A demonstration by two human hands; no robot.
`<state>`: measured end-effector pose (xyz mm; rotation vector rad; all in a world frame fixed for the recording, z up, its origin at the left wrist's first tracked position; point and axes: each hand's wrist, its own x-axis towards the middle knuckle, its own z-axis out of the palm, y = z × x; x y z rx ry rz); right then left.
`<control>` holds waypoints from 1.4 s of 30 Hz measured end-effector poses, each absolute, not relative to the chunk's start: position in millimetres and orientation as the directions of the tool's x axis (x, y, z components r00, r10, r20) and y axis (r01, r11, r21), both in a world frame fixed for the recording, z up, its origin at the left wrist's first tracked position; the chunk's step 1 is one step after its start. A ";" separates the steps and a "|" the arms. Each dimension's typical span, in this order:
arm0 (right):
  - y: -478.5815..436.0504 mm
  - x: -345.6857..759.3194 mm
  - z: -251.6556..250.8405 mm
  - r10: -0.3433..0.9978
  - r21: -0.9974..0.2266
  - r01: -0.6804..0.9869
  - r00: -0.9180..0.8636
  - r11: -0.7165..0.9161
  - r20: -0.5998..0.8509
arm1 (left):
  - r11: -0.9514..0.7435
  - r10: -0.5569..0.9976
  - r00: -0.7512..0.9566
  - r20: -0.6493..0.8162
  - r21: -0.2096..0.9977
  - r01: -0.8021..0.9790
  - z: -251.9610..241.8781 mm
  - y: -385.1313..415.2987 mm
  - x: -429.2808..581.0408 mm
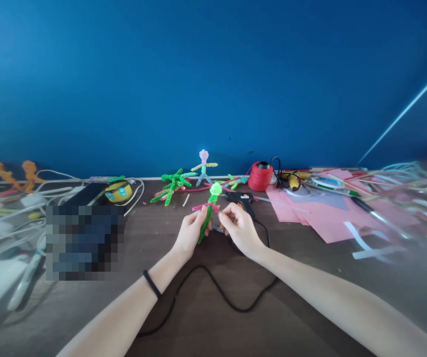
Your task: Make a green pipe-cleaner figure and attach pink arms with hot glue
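Between my two hands, above the dark table, is a pipe-cleaner figure (215, 189) with a pale green coiled head, a darker green body and pink arms. My left hand (191, 230) is closed round its green body, the thumb by the pink arm. The fingers of my right hand (239, 225) pinch the other pink arm near its end. Some fingertips are hidden behind the figure. Just beyond my right hand lies a black glue gun (241, 198). Behind the held figure stands another pipe-cleaner figure (203, 166) with a pink head and yellow arms.
Green pipe-cleaner pieces (172, 183) lie by the blue wall. A red thread spool (260, 176) stands at back right, near pink paper sheets (325, 213). On the left are white cables (132, 196), a yellow object (119, 192) and a pixelated dark item (87, 243). A black cord (213, 282) loops in front.
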<state>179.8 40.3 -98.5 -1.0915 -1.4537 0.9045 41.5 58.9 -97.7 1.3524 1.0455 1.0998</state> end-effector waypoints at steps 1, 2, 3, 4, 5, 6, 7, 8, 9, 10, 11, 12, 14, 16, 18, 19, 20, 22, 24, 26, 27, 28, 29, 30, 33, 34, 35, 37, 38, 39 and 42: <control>40.3 179.8 -98.9 0.955 -0.943 0.154 -0.029 0.296 0.295 | -0.067 0.979 0.193 0.063 0.998 0.015 -97.8 58.7 41.6; 40.3 179.8 -99.3 0.955 -0.943 0.152 -0.031 0.296 0.294 | -0.070 0.980 0.190 0.065 0.997 0.019 -97.7 58.6 41.8; 40.3 179.9 -99.6 0.956 -0.944 0.151 -0.032 0.294 0.293 | -0.071 0.980 0.186 0.066 0.997 0.024 -97.5 58.4 41.9; 40.2 180.1 -99.8 0.956 -0.944 0.152 -0.031 0.293 0.292 | -0.071 0.981 0.181 0.065 0.997 0.029 -97.4 58.3 42.1; 40.2 180.3 -99.9 0.956 -0.944 0.155 -0.030 0.292 0.290 | -0.069 0.982 0.177 0.061 0.997 0.035 -97.3 58.4 42.2; 40.2 180.6 -99.9 0.956 -0.944 0.157 -0.028 0.292 0.291 | -0.065 0.984 0.172 0.057 0.997 0.042 -97.4 58.5 42.1; 40.2 180.8 -99.8 0.956 -0.943 0.158 -0.027 0.293 0.293 | -0.062 0.984 0.168 0.053 0.997 0.049 -97.5 58.7 42.0; 40.3 181.1 -99.6 0.955 -0.942 0.156 -0.025 0.296 0.296 | -0.060 0.985 0.166 0.050 0.997 0.055 -97.8 59.0 41.8; 40.3 181.2 -99.4 0.954 -0.942 0.155 -0.024 0.298 0.298 | -0.060 0.985 0.164 0.050 0.996 0.059 -98.0 59.2 41.6; 40.3 181.2 -99.1 0.954 -0.942 0.152 -0.023 0.300 0.300 | -0.062 0.985 0.163 0.052 0.996 0.061 -98.2 59.4 41.5; 40.3 181.2 -99.0 0.954 -0.942 0.148 -0.023 0.300 0.300 | -0.064 0.985 0.162 0.054 0.996 0.060 -98.3 59.4 41.5; 40.3 181.1 -98.9 0.954 -0.943 0.144 -0.023 0.299 0.299 | -0.064 0.986 0.161 0.054 0.996 0.058 -98.2 59.4 41.5; 40.3 180.9 -98.9 0.954 -0.946 0.131 -0.022 0.298 0.297 | -0.063 0.986 0.160 0.054 0.997 0.053 -97.9 59.1 42.0; 40.3 180.8 -99.0 0.956 -0.949 0.111 -0.024 0.294 0.293 | -0.064 0.985 0.161 0.055 0.997 0.048 -97.5 58.7 42.6; 40.4 180.8 -99.1 0.958 -0.954 0.093 -0.026 0.285 0.284 | -0.063 0.985 0.162 0.055 0.997 0.045 -97.4 58.6 43.0; 40.4 180.9 -99.0 0.960 -0.956 0.087 -0.028 0.281 0.279 | -0.061 0.985 0.161 0.053 0.997 0.044 -97.6 58.7 43.2; 40.4 181.0 -98.8 0.961 -0.957 0.084 -0.027 0.277 0.276 | -0.056 0.986 0.162 0.049 0.998 0.042 -97.8 58.8 43.3; 40.2 181.2 -97.9 0.962 -0.958 0.085 -0.026 0.275 0.274 | -0.053 0.986 0.163 0.046 0.998 0.039 -98.5 59.3 43.4; 39.8 181.2 -96.7 0.962 -0.958 0.090 -0.021 0.274 0.273 | -0.062 0.984 0.168 0.055 0.997 0.036 -98.9 59.6 43.5; 39.5 181.1 -95.9 0.962 -0.957 0.099 -0.018 0.273 0.272 | -0.076 0.983 0.171 0.068 0.996 0.040 -98.6 59.4 43.8; 39.5 181.1 -95.7 0.962 -0.956 0.105 -0.018 0.273 0.272 | -0.082 0.983 0.171 0.073 0.996 0.046 -98.1 59.2 44.1; 39.5 181.1 -95.6 0.962 -0.956 0.111 -0.020 0.273 0.273 | -0.087 0.983 0.169 0.076 0.995 0.056 -97.5 58.8 44.5; 39.5 181.2 -95.7 0.962 -0.954 0.117 -0.022 0.275 0.274 | -0.091 0.982 0.169 0.079 0.994 0.067 -96.8 58.4 44.8; 39.6 181.4 -95.7 0.961 -0.953 0.124 -0.024 0.276 0.275 | -0.097 0.982 0.169 0.083 0.992 0.077 -96.1 57.9 45.2; 39.3 182.5 -95.3 0.958 -0.946 0.148 -0.031 0.287 0.285 | -0.116 0.980 0.173 0.099 0.989 0.094 -94.9 57.0 46.1; 39.1 182.9 -94.9 0.955 -0.942 0.157 -0.034 0.297 0.295 | -0.120 0.979 0.175 0.101 0.988 0.101 -94.8 56.8 46.2; 38.8 183.3 -94.5 0.951 -0.936 0.166 -0.038 0.309 0.307 | -0.123 0.979 0.176 0.103 0.987 0.108 -94.9 56.7 46.3; 38.2 183.8 -93.7 0.941 -0.924 0.182 -0.049 0.337 0.334 | -0.126 0.978 0.180 0.102 0.984 0.127 -95.2 56.5 46.2; 38.0 183.9 -93.5 0.937 -0.918 0.188 -0.055 0.349 0.345 | -0.126 0.978 0.182 0.101 0.983 0.135 -95.2 56.4 46.1; 37.8 184.0 -93.5 0.934 -0.913 0.194 -0.060 0.358 0.353 | -0.127 0.978 0.184 0.100 0.982 0.140 -95.2 56.2 46.1; 37.6 184.1 -93.7 0.930 -0.908 0.203 -0.059 0.366 0.362 | -0.127 0.978 0.181 0.100 0.982 0.143 -94.4 55.7 46.1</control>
